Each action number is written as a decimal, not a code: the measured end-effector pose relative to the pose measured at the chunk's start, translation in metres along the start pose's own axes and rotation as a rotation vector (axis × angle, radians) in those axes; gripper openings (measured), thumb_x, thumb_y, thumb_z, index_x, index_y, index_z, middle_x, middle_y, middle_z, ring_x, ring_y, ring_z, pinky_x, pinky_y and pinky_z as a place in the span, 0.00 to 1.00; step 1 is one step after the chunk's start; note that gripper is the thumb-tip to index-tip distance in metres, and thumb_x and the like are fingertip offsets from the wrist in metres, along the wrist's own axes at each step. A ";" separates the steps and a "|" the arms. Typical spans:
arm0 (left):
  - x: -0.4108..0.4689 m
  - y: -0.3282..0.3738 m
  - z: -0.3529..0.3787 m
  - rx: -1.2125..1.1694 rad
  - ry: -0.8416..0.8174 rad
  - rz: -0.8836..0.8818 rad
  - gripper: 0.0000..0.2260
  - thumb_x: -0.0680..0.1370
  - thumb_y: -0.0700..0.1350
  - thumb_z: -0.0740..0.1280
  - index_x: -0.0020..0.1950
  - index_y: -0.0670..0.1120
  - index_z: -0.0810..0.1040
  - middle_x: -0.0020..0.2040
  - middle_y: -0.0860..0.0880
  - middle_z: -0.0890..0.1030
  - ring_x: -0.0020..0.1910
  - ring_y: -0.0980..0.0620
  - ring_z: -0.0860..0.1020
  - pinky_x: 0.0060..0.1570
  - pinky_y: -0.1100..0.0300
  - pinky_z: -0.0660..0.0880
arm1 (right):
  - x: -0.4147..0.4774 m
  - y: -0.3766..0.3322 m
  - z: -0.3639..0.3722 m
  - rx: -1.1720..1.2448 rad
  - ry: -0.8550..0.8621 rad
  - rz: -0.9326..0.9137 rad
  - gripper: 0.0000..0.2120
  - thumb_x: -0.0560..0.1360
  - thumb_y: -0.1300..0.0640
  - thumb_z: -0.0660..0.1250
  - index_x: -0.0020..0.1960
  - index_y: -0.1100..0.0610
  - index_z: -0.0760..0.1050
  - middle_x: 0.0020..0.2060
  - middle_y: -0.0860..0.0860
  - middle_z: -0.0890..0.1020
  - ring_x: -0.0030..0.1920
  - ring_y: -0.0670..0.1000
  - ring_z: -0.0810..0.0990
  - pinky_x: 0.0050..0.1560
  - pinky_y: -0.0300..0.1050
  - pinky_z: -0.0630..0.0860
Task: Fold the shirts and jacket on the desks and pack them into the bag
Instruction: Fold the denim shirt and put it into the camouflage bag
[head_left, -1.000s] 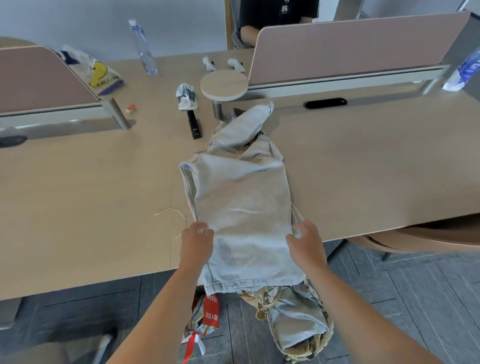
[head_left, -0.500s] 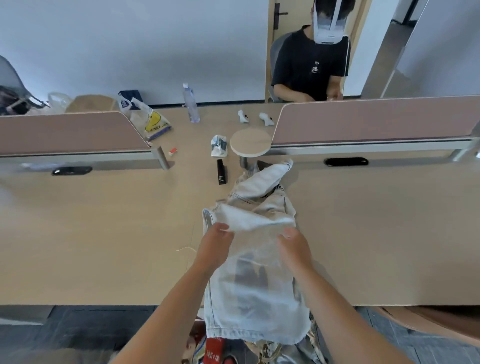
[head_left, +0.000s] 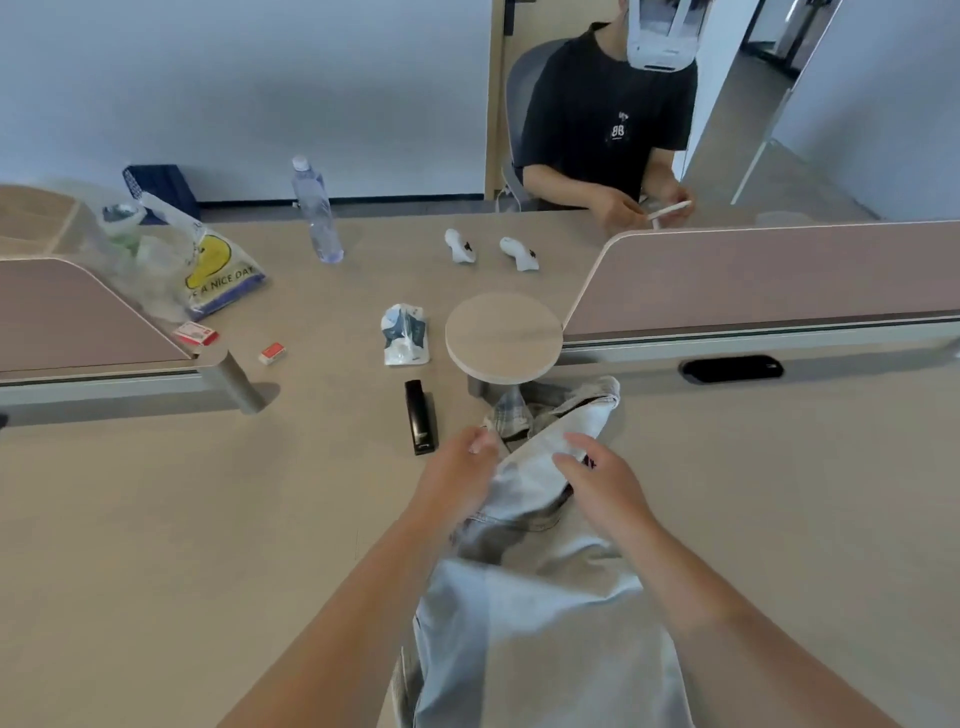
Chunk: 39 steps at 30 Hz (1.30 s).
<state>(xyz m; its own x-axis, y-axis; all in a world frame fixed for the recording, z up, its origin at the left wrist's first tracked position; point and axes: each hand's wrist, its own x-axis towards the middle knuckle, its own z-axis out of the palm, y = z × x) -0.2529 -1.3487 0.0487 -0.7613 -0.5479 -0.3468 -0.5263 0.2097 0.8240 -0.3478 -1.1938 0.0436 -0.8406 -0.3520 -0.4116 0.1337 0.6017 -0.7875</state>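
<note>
Pale blue denim fills the near part of the view: the jacket (head_left: 535, 623) lies long on the desk (head_left: 156, 519), running from the bottom of the picture up toward the middle. Both arms reach over it. The left hand (head_left: 457, 475) is at the left side of the jacket's top end, but it is blurry, so one cannot tell if its fingers pinch the cloth or only touch it. The right hand (head_left: 602, 483) rests on the bunched sleeve with its fingers spread and loose, gripping nothing. Just to the left lies a black stapler (head_left: 420, 423). The jacket's far tip, with checked lining showing, sits right under a round wooden stand (head_left: 504, 335). This looks like the start of a fold. If the top is pulled back fast, the cloth may catch on the stand's post, or a swinging sleeve may push the stapler. Bunched cloth may also make a crooked fold. Farther off are a water bottle (head_left: 317, 213) and a person in a black shirt (head_left: 608, 114).
</note>
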 end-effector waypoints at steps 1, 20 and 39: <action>0.016 -0.003 0.002 0.010 -0.039 0.009 0.12 0.81 0.50 0.57 0.54 0.47 0.78 0.46 0.48 0.81 0.35 0.50 0.76 0.35 0.58 0.71 | 0.015 -0.003 0.002 -0.006 -0.009 0.011 0.22 0.78 0.45 0.64 0.71 0.42 0.71 0.57 0.46 0.76 0.49 0.47 0.76 0.44 0.45 0.72; 0.089 -0.037 0.034 0.341 -0.285 0.022 0.20 0.67 0.57 0.74 0.54 0.50 0.76 0.59 0.51 0.65 0.55 0.48 0.73 0.49 0.56 0.73 | 0.085 0.009 0.008 -0.120 0.198 0.169 0.06 0.71 0.50 0.58 0.42 0.47 0.73 0.38 0.48 0.81 0.41 0.54 0.81 0.45 0.54 0.80; 0.083 0.015 0.163 0.346 -0.241 0.100 0.09 0.81 0.41 0.57 0.41 0.46 0.71 0.34 0.51 0.72 0.34 0.50 0.71 0.31 0.56 0.63 | 0.061 0.104 -0.096 -0.045 0.177 0.430 0.16 0.67 0.65 0.58 0.27 0.54 0.54 0.22 0.49 0.58 0.26 0.51 0.56 0.31 0.44 0.54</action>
<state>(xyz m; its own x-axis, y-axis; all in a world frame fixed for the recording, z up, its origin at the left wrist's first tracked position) -0.3855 -1.2590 -0.0411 -0.8601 -0.3148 -0.4013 -0.5100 0.5343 0.6741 -0.4352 -1.0838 -0.0198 -0.7907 0.0617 -0.6090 0.4703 0.6980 -0.5399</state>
